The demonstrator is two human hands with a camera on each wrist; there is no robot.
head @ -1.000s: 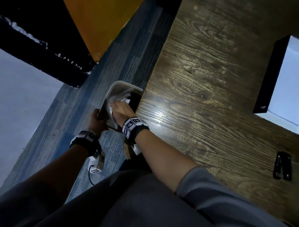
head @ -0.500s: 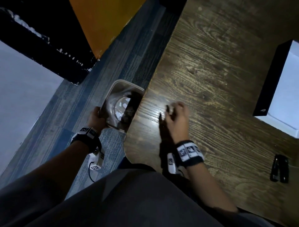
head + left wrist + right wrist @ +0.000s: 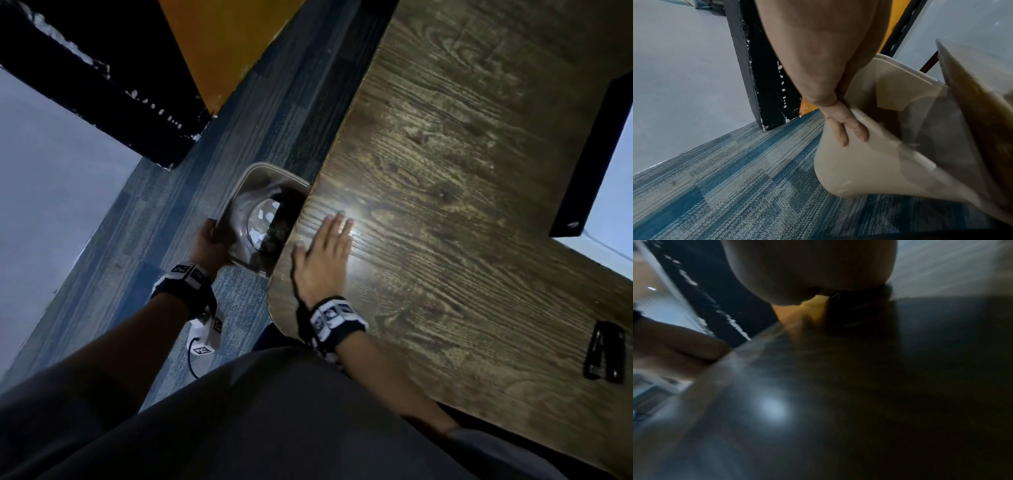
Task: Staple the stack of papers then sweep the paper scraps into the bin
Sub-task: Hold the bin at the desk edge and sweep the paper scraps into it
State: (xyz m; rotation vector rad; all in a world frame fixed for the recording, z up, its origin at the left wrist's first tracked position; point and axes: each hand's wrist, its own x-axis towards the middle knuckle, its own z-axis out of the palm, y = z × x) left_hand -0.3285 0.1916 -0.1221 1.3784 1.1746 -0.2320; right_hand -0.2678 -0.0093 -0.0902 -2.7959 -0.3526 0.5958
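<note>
Bin (image 3: pixel 239 192), beige with a clear liner, hangs off the floor against the rounded edge of the wooden counter (image 3: pixel 462 171), its open mouth tipped toward the person. The left hand (image 3: pixel 205 245) holds it by the rim on the side away from the counter; in the left wrist view the fingers (image 3: pixel 846 128) curl round the outer wall of the bin (image 3: pixel 869 162) just under that rim. White paper scraps (image 3: pixel 265 214) lie inside on the liner, right beside the right hand and below counter level.

The right hand (image 3: pixel 323 255) lies flat on the counter, palm down, fingers straight and close together, thumb spread toward the bin, holding nothing. Its fingertips reach a bright glare on the wood. The right wrist view is blurred and dark; it shows little beyond the counter (image 3: pixel 859 402) surface and the same glare.

A black stapler (image 3: pixel 604 356) lies on the counter well to the right of the right hand, near the person's edge. Farther off on that side, a white surface with a black edge (image 3: pixel 589 144) sits on the counter; whether it is the stack of papers cannot be told. Blue-grey carpet (image 3: pixel 144 222) covers the floor under the left hand.
</note>
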